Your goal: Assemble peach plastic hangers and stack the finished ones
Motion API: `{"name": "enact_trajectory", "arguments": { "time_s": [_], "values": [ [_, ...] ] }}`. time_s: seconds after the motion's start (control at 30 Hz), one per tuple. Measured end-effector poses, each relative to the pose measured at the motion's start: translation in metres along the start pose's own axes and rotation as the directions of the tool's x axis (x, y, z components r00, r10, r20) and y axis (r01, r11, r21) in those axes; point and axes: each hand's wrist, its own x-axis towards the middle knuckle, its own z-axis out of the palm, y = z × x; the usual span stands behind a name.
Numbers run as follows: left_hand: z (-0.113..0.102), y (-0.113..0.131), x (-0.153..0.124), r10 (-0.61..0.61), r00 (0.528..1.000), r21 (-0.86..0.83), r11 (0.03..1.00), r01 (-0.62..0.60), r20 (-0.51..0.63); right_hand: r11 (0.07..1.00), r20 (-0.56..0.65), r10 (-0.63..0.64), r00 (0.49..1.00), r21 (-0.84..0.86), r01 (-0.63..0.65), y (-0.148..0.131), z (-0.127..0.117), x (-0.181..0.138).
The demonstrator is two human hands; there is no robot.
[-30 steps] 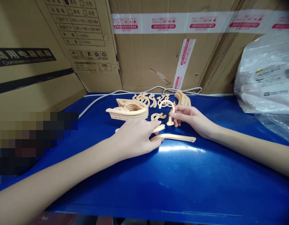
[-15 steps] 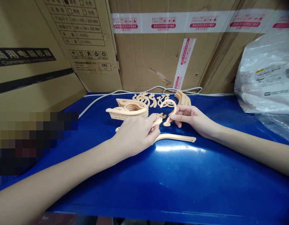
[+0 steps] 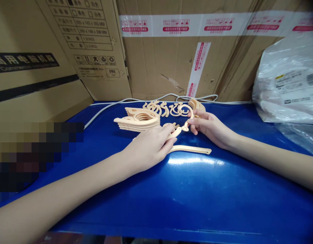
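Note:
My left hand [image 3: 150, 147] is closed round a cream plastic hanger arm [image 3: 175, 133]; most of the arm is hidden under the fingers, and its end pokes out to the right. Between thumb and fingers, my right hand [image 3: 212, 128] pinches a cream hanger hook [image 3: 191, 112], curve upward. The hook's round, flat base sits right by the tip of the hanger arm; I cannot tell whether they touch. Just in front of the left fingertips, another loose hanger arm [image 3: 193, 149] lies on the blue table [image 3: 187, 203].
A stack of hangers [image 3: 137, 124] stands behind my left hand. Farther back lie several loose hooks [image 3: 156, 107] and a pile of hanger arms [image 3: 197, 104]. A white cable [image 3: 123, 100] runs along cardboard boxes [image 3: 156, 61]. At right sits a clear plastic bag [image 3: 280, 84].
The hook in my right hand has tilted, its base swinging up and right. My left hand has shifted slightly right, bringing the hanger arm's tip close to the hook's base.

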Motion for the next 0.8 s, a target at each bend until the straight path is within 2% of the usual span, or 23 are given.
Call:
{"name": "enact_trajectory", "arguments": {
  "time_s": [0.13,0.6,0.8],
  "values": [
    [0.0,0.001,0.001,-0.032,0.999,0.028,0.999,0.032,0.0,1.0,0.018,0.005,1.0,-0.005,-0.005,-0.001,-0.002,-0.001],
    [0.002,0.0,0.001,0.038,0.999,-0.019,0.999,-0.038,-0.022,1.0,0.078,0.028,0.997,-0.001,-0.028,0.0,-0.006,0.001],
    [0.005,0.003,-0.001,0.057,0.998,0.023,0.998,-0.057,-0.026,0.999,0.16,0.041,0.986,-0.015,-0.039,0.0,-0.01,0.001]
  ]
}}
